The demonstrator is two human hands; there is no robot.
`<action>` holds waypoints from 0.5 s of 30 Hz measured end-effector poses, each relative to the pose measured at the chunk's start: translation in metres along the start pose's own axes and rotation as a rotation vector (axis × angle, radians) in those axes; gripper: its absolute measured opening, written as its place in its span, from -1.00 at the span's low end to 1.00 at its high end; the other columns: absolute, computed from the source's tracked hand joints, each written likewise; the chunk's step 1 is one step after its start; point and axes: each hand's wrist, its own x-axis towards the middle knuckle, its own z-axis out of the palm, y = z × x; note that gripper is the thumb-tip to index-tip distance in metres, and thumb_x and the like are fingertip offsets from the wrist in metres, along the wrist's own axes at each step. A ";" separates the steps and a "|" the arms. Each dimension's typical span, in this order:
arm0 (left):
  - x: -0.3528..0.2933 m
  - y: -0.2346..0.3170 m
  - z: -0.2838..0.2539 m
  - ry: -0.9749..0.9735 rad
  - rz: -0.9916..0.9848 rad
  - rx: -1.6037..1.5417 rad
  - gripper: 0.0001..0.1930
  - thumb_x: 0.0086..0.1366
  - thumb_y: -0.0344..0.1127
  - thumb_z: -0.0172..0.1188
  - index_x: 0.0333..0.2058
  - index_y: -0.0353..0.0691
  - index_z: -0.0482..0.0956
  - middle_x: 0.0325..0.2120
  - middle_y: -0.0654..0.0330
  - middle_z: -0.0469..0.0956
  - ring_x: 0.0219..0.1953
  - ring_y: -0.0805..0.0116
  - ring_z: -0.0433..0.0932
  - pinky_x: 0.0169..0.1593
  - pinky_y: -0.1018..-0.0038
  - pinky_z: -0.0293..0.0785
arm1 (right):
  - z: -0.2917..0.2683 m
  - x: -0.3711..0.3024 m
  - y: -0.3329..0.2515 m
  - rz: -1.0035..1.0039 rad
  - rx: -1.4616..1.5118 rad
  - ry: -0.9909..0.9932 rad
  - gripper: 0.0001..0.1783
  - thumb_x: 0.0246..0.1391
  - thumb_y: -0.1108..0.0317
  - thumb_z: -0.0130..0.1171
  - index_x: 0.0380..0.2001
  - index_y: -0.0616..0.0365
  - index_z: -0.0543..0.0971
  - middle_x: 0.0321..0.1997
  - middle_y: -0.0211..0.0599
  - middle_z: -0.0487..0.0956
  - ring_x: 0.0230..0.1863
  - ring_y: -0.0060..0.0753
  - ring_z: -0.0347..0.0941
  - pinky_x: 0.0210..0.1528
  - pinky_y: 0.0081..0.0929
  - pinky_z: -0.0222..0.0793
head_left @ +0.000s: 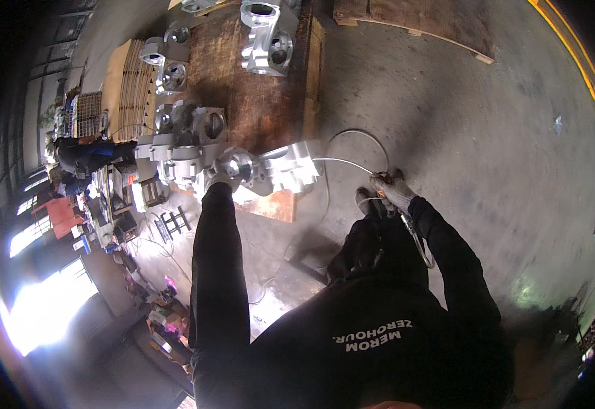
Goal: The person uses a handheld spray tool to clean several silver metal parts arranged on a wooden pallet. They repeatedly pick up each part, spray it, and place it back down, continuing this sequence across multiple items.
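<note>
My right hand [399, 193], in a pale glove, is closed around the handle of an air blow gun [381, 178]. A long thin nozzle tube [343, 161] runs from it leftward to a silvery metal casting [287, 167], whose near side is lit brightly. A hose hangs below the handle. My left hand [221, 180], also gloved, grips the left end of that casting, beside its round opening; the fingers are partly hidden. The casting lies at the near end of a worn wooden board [270, 116], next to several similar castings [187, 153].
More castings [269, 41] stand farther along the board. At the left are stacked brown sheets [126, 88], a wire basket [87, 114] and a dark figure or clothing [89, 155]. A second wooden board [420, 24] lies at the far right. A cable loop [358, 131] curves over the concrete floor.
</note>
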 end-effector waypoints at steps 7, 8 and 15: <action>-0.010 0.008 -0.016 -0.055 -0.021 -0.029 0.38 -0.11 0.28 0.41 0.41 -0.03 -0.47 0.39 -0.17 -0.14 0.33 -0.09 0.19 0.32 0.23 0.27 | -0.043 0.056 0.077 -0.476 -0.129 0.334 -0.49 0.17 -0.16 0.14 -0.49 0.11 0.51 -0.65 -0.48 0.42 -0.68 -0.56 0.32 -0.66 -0.46 0.20; -0.009 0.004 -0.014 -0.050 -0.014 -0.025 0.38 -0.11 0.28 0.41 0.41 -0.03 -0.47 0.39 -0.17 -0.14 0.34 -0.08 0.19 0.32 0.24 0.26 | -0.041 0.057 0.078 -0.366 -0.112 0.296 -0.48 0.16 -0.17 0.15 -0.52 0.11 0.50 -0.67 -0.49 0.41 -0.70 -0.56 0.31 -0.67 -0.46 0.18; -0.005 -0.001 -0.010 -0.073 0.015 -0.056 0.38 -0.08 0.27 0.41 0.40 -0.09 -0.49 0.41 -0.17 -0.22 0.38 -0.06 0.08 0.37 0.30 0.15 | -0.017 0.057 0.043 -0.037 -0.014 0.045 -0.48 0.18 -0.17 0.10 -0.57 0.07 0.49 -0.71 -0.46 0.42 -0.78 -0.57 0.25 -0.74 -0.48 0.11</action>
